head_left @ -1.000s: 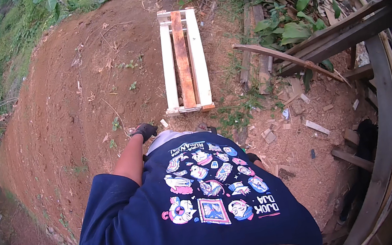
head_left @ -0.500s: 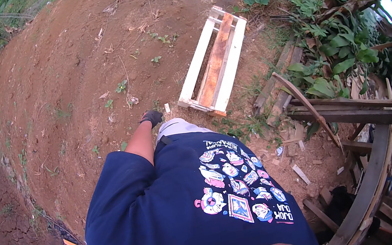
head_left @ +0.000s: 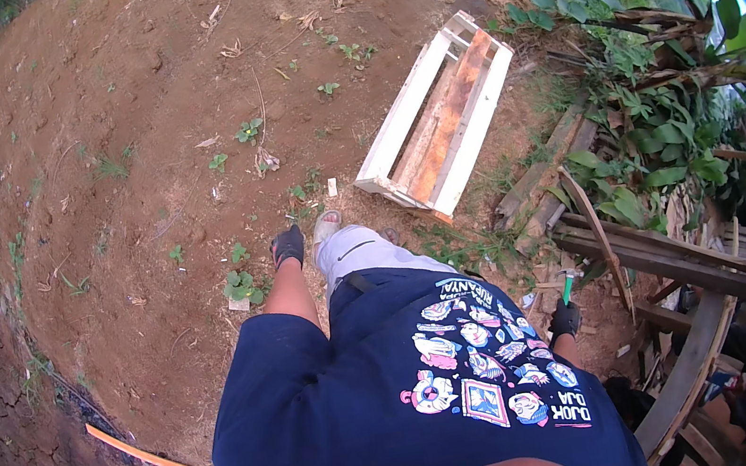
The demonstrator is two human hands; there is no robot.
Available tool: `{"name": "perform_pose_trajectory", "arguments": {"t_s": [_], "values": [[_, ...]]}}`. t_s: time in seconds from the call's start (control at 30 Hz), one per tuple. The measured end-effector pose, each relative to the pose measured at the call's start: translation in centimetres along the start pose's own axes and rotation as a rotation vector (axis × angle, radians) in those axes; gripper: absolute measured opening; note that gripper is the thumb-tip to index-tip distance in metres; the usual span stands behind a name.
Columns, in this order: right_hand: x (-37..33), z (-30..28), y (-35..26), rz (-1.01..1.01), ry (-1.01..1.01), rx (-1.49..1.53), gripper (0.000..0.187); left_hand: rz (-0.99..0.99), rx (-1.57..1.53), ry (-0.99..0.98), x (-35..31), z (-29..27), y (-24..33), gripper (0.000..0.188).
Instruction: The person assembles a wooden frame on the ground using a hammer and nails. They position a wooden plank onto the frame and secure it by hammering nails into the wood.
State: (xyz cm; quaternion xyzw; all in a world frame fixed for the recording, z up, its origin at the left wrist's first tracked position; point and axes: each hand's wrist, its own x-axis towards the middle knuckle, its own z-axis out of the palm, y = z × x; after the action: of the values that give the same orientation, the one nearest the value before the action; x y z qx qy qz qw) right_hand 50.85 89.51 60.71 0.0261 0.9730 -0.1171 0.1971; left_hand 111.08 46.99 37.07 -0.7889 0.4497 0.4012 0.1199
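Observation:
My left hand point(head_left: 288, 246), in a dark glove, hangs low beside my left leg with the fingers closed. A tiny pale bit shows at its fingertips, too small to name. My right hand point(head_left: 564, 318), also dark-gloved, is out at my right side, wrapped round a hammer point(head_left: 569, 288) with a green handle; its small head is hard to make out. Ahead of my feet lies a long wooden frame point(head_left: 477, 111) of pale planks, with a reddish-brown board point(head_left: 448, 123) running lengthwise inside it. Neither hand touches the frame.
Weathered planks point(head_left: 544, 173) and a stack of old beams point(head_left: 671, 250) lie to the right, beside leafy plants point(head_left: 654, 131). An orange wooden strip point(head_left: 144, 453) rests on the soil at the lower left. A small pale block point(head_left: 332, 186) sits near my foot.
My right hand has come into view with the hammer. The frame now appears farther right in the picture, and my left hand hangs slightly lower. One foot now shows.

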Motion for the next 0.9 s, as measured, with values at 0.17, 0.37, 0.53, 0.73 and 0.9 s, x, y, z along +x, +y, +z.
{"name": "perform_pose_trajectory", "arguments": {"t_s": [0.17,0.37,0.53,0.73,0.9], "values": [[-1.5,-3.2,-2.8,-0.083,0.184,-0.251,0.043,0.085,-0.016,-0.134,1.5,-0.8,-2.6,0.052],[-6.4,-0.8,-5.8,-0.212,0.277,-0.306,0.046,0.067,0.013,-0.067,3.4,-6.1,-3.1,0.048],[-11.0,3.1,-2.7,0.054,0.106,-0.153,0.049,0.044,-0.131,0.050,8.5,-11.7,-2.8,0.042],[-22.3,9.6,5.9,0.492,0.097,0.295,0.025,0.126,-0.056,0.074,16.8,-19.7,4.8,0.052],[-29.9,15.7,9.2,0.662,-0.117,0.252,0.026,0.210,-0.098,0.179,22.1,-29.5,15.4,0.051]]}}
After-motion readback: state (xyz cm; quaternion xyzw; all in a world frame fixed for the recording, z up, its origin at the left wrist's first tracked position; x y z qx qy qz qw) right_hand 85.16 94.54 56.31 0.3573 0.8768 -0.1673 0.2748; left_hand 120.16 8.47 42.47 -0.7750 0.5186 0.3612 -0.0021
